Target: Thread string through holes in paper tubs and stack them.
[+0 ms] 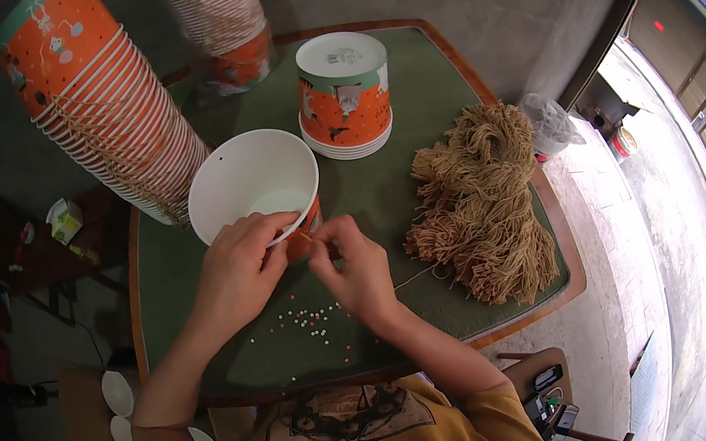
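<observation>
A large paper bucket [250,174], white inside and orange outside, is tilted with its mouth toward me. My left hand [240,269] grips its near rim, the fingers over the edge and the thumb beneath. Against the bucket's right side, my right hand [353,266] is closed in a pinch on a thin tan cord [308,238]. A strand leads from near my right wrist to a thick bundle of tan cords [488,205]. One small dark hole shows near the bucket's far rim. Whether the cord passes through the wall is hidden by my fingers.
Small white and reddish paper dots [313,319] lie scattered on the green tabletop [421,64]. A tall leaning stack of buckets [117,110] with cords stands left. Upturned buckets [347,107] and a wrapped stack [226,29] stand behind. A plastic bag [550,122] is at the right edge.
</observation>
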A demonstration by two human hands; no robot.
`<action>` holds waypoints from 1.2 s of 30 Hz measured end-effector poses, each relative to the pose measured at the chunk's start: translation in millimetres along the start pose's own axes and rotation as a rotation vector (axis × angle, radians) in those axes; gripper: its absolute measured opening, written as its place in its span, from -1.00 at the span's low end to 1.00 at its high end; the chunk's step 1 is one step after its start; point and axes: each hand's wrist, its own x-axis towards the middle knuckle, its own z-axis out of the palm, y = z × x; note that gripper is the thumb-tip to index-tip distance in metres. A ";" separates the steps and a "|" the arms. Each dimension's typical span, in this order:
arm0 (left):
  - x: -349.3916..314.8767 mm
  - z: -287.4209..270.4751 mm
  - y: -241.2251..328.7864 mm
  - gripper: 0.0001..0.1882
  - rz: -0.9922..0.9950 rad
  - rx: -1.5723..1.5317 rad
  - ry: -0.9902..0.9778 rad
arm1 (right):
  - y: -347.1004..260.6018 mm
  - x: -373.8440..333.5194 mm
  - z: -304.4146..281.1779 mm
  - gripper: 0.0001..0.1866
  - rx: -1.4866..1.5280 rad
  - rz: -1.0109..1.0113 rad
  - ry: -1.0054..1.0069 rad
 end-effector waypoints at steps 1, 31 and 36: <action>0.3 -0.7 0.9 -0.68 -0.007 0.006 -0.016 | 0.0 0.8 0.9 -0.78 0.000 0.000 0.001; 31.8 -7.9 -29.3 -0.80 -0.306 -0.414 -0.478 | 2.6 4.1 5.2 -0.82 0.014 0.062 -0.022; 37.4 -6.0 -27.9 -0.83 -0.307 -0.379 -0.549 | 3.6 4.8 1.2 -0.83 0.082 0.130 -0.080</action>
